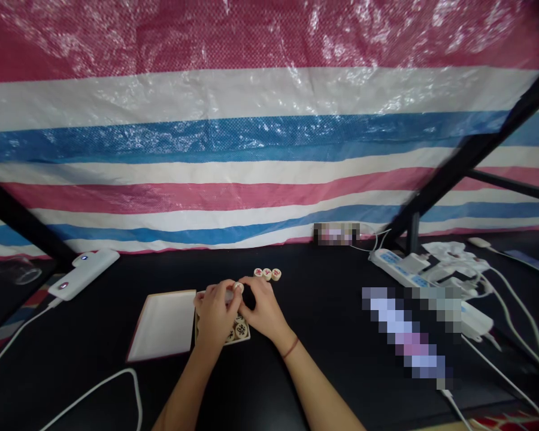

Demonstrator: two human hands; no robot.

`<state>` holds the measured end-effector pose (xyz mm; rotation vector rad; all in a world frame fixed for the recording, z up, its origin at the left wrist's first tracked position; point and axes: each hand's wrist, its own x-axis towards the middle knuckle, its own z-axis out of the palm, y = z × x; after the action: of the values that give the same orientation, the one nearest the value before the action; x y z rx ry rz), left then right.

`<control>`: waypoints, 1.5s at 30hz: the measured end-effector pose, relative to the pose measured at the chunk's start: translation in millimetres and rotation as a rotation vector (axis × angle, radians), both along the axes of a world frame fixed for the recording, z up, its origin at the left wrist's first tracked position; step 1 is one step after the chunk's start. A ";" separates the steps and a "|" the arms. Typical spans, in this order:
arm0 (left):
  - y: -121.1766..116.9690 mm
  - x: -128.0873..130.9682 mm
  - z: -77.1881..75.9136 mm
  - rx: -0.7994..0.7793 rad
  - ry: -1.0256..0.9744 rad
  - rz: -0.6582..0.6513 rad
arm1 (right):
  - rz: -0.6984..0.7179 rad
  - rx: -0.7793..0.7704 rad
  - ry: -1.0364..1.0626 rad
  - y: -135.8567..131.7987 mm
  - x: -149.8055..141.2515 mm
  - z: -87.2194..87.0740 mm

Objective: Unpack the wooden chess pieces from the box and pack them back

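A small round Chinese chess piece [238,287] shows between my two hands, raised over an open box [241,341]. My left hand [215,314] is closed, its thumb and forefinger pinching that piece. From the other side, my right hand [266,308] reaches in with curved fingers; its fingertips are at the piece, while thumb and forefinger stand apart. More Chinese chess pieces [241,330] with dark characters lie in the box, partly hidden under my left hand. Just beyond my right hand, three pieces with red characters [267,274] sit in a row on the black table [323,335].
The opened box lid [164,326] lies left of the box. A white device [85,275] with a cable is farther left, near a clear cup [17,271]. Power strips [399,266], plugs and cables occupy the right side. A striped plastic sheet [251,137] hangs behind the table.
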<state>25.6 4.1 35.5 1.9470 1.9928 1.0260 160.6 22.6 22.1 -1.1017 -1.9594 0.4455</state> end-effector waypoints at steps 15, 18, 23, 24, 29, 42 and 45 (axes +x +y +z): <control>5.0 -19.3 -11.4 0.128 -0.598 -0.022 | -0.691 -0.119 0.029 37.0 75.7 -25.6; 6.5 -20.5 -16.2 0.126 -0.640 -0.016 | -0.642 -0.175 -0.101 40.5 80.7 -37.3; 5.7 -21.5 -17.6 0.168 -0.557 -0.031 | -0.608 -0.158 -0.126 40.1 77.4 -33.1; 4.9 -20.8 -17.0 0.167 -0.513 -0.037 | -0.606 -0.115 -0.081 38.2 74.3 -27.8; -0.8 -11.8 -15.8 0.090 -0.318 -0.116 | -0.262 -0.054 0.220 12.9 34.5 4.4; -2.4 -5.9 -19.5 0.093 -0.129 -0.276 | -0.307 -0.065 0.328 13.4 32.6 4.5; -3.4 -7.9 -17.5 0.121 -0.135 -0.254 | -0.625 -0.123 0.220 28.6 66.6 -7.8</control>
<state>17.8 0.8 18.0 2.0632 1.5985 1.1984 227.1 51.2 14.3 -1.5906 -1.3191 0.3255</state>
